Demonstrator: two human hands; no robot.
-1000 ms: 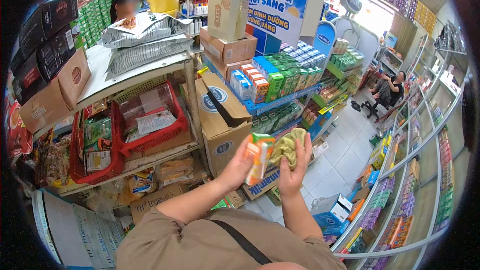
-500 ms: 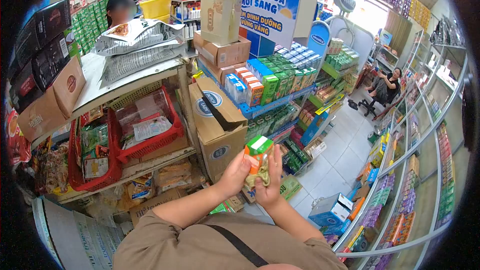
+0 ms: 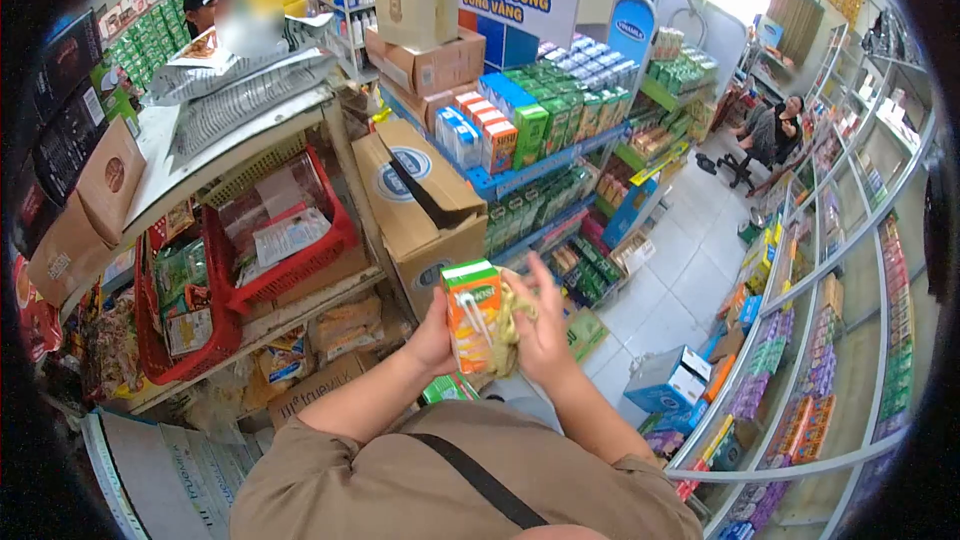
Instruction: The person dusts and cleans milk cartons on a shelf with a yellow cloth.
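My left hand (image 3: 432, 338) grips an orange-and-green drink carton (image 3: 470, 305) by its left side, fingers closed around it. The carton is upright, its front turned toward me, with a white straw across that face. A crumpled yellow-green cloth (image 3: 508, 332) lies along the carton's right side. My right hand (image 3: 546, 332) holds this cloth against the carton, its upper fingers stretched out and partly apart. Part of the cloth is hidden behind the carton and my palm.
Red baskets (image 3: 345, 230) of packets sit on the shelf at left. A cardboard box (image 3: 415, 175) stands ahead, beside a blue rack (image 3: 560, 158) of drink cartons. Glass cabinets line the right side, with a blue box (image 3: 668, 380) near them. One person stands at back left; another (image 3: 775, 130) sits farther back.
The carton has moved left and turned its front face toward me. My right hand has shifted to its side with fingers more spread, and the cloth shows more at the right.
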